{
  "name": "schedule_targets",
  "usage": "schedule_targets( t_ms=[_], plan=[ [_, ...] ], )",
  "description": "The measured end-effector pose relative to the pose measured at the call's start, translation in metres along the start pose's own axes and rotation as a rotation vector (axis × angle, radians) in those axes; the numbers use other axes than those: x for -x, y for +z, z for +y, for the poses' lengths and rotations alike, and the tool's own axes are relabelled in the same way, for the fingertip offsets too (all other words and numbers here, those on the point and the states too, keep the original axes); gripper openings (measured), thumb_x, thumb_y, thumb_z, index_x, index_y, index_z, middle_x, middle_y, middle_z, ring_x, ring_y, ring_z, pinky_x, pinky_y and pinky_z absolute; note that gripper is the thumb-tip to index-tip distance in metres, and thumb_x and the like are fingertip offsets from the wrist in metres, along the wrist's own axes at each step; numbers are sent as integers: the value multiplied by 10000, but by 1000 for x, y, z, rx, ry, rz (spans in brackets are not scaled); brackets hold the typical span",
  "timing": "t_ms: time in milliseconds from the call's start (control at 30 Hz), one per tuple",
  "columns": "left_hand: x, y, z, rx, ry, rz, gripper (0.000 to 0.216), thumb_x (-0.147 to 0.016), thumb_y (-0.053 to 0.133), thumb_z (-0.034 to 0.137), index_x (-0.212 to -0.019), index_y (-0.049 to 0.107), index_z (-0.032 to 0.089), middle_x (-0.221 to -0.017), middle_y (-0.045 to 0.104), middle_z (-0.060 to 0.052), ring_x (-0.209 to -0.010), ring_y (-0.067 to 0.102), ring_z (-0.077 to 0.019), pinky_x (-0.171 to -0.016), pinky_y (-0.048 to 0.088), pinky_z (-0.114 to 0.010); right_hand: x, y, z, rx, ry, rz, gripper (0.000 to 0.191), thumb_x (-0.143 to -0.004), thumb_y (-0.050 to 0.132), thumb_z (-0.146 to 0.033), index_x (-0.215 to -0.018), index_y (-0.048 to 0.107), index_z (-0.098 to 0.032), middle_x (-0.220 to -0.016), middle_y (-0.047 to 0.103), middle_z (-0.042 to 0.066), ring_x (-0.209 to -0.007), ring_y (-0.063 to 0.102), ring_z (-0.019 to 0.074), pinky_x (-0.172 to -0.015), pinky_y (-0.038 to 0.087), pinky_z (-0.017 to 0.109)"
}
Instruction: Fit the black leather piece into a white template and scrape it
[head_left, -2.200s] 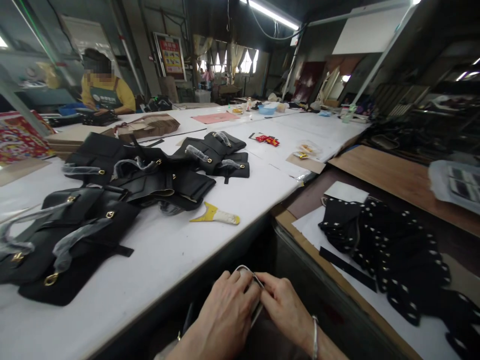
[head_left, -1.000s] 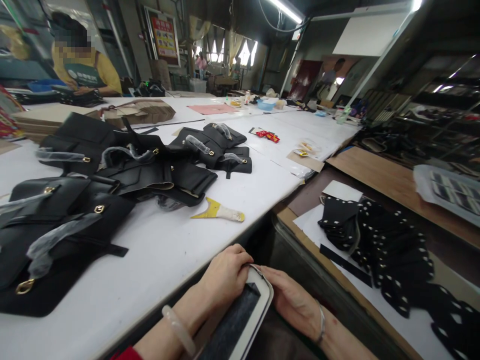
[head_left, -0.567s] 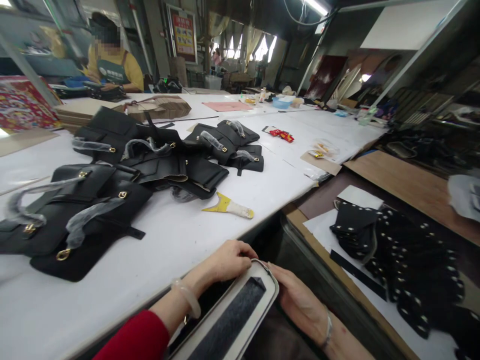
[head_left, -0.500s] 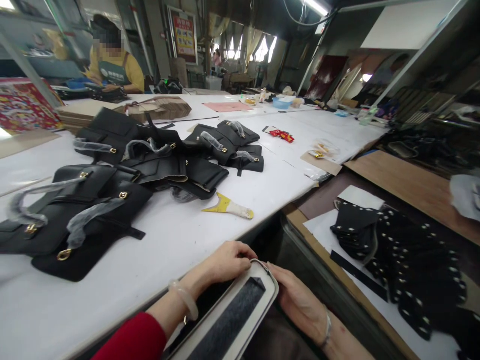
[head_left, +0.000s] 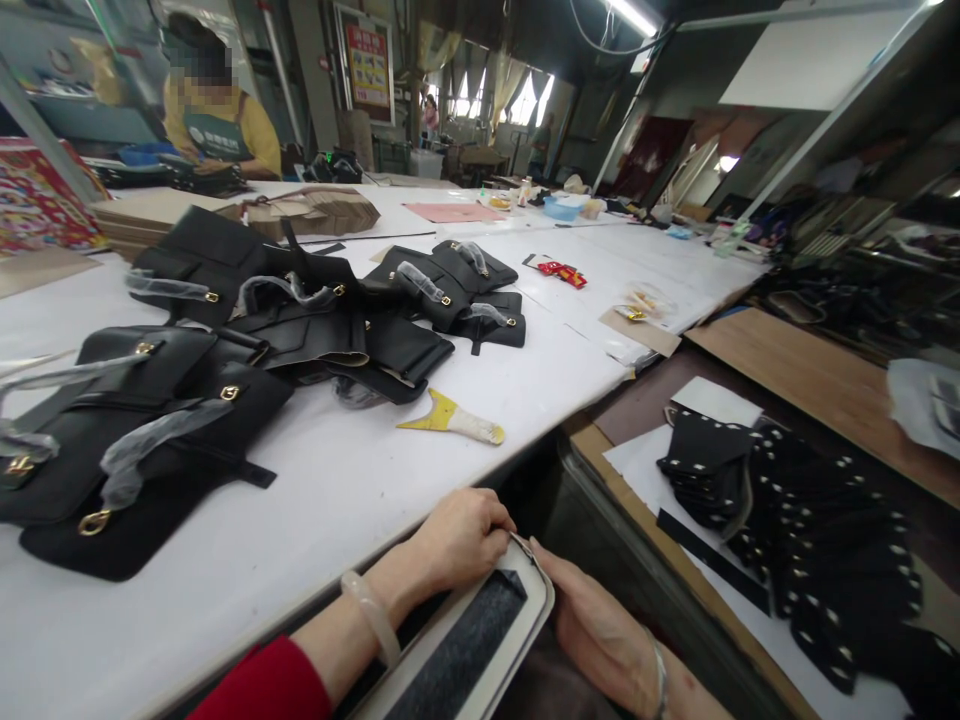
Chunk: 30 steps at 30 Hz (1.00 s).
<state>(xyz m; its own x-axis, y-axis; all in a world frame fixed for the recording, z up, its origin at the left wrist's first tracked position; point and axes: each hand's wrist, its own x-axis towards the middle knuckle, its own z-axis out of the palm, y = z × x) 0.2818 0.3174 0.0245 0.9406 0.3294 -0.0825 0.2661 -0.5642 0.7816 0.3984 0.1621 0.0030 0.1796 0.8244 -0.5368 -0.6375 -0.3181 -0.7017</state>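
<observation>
White-edged panel held at the desk's near edge

The panel (head_left: 480,640) is pinched at its 12 o'clock corner by the left hand (head_left: 457,535), fingers pressed together; the right hand (head_left: 600,630) is laid open beneath. The corner is best kept steadied against the desk (head_left: 337,500).

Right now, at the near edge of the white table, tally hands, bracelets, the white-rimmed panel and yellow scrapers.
Hands: 2, left hand and right hand
Bracelets: 2, pale bangle and metal bracelet
White-rimmed panel: 1
Yellow scraper: 1
Total: 6
</observation>
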Motion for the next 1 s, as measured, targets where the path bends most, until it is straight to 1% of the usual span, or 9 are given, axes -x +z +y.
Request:
schedule_targets(
  t_ms=[200, 333, 433, 633, 733, 833, 900, 967, 1000],
  plan=[
    [7, -3, 0, -72, 75, -10, 303, -838, 466, 139, -959, 738, 194, -921, 694, -33, -817, 650, -159, -775, 502, -240, -1, 0, -4, 21, 28, -29, 287, -877, 653, -414, -994, 750, -169, -905, 717, 52, -949, 589, 225, -934, 402, 354],
    [11, -6, 1, -111, 120, -32, 283, -854, 473, 152, -973, 726, 196, -945, 681, -43, -798, 645, -169, -758, 506, -256, 1, 4, -13, 87, 34, -140, 232, -886, 655, -355, -1014, 744, -183, -945, 712, 50, -953, 589, 214, -913, 398, 340],
    [12, -8, 0, -122, 137, -46, 280, -858, 470, 149, -973, 722, 193, -953, 677, -51, -807, 647, -178, -775, 513, -270, 1, 6, -18, 164, 53, -190, 262, -892, 645, -389, -1049, 734, -200, -953, 712, 46, -942, 598, 212, -890, 398, 333],
    [10, -6, -2, -85, 129, -42, 292, -835, 475, 141, -966, 731, 192, -969, 690, -54, -855, 655, -187, -830, 514, -276, -2, 3, -25, 361, 100, -197, 397, -860, 654, -488, -1144, 703, -214, -952, 718, 41, -939, 612, 221, -900, 406, 345],
    [8, -5, -3, -45, 108, -52, 289, -809, 487, 151, -941, 741, 190, -969, 703, -60, -854, 660, -195, -824, 514, -283, -1, 4, -32, 546, 101, -167, 500, -839, 638, -560, -1204, 675, -220, -1008, 718, 47, -995, 605, 250, -954, 397, 394],
    [6, -11, -2, 12, 63, -81, 281, -787, 515, 195, -951, 743, 186, -957, 725, -72, -843, 670, -216, -778, 523, -296, -1, 8, -43, 743, 109, -124, 567, -816, 630, -610, -1246, 652, -241, -1148, 692, 51, -1118, 569, 279, -1038, 346, 421],
    [7, -18, -1, 59, 23, -104, 327, -806, 518, 253, -1052, 719, 175, -962, 743, -82, -841, 684, -232, -758, 528, -308, -3, 11, -49, 809, 117, -114, 573, -812, 636, -610, -1261, 641, -254, -1244, 654, 52, -1228, 507, 285, -1091, 288, 412],
    [13, -28, 0, 100, -14, -112, 402, -846, 492, 303, -1176, 665, 154, -1001, 750, -97, -872, 693, -243, -773, 528, -319, -6, 13, -55, 881, 120, -115, 588, -819, 624, -614, -1292, 614, -266, -1319, 611, 52, -1314, 434, 282, -1130, 223, 403],
    [18, -33, 1, 113, -27, -107, 414, -866, 472, 315, -1200, 650, 148, -1029, 747, -105, -895, 693, -245, -787, 524, -322, -7, 13, -57, 929, 128, -122, 605, -829, 604, -623, -1321, 585, -271, -1358, 582, 52, -1343, 403, 278, -1142, 198, 403]
  ],
)
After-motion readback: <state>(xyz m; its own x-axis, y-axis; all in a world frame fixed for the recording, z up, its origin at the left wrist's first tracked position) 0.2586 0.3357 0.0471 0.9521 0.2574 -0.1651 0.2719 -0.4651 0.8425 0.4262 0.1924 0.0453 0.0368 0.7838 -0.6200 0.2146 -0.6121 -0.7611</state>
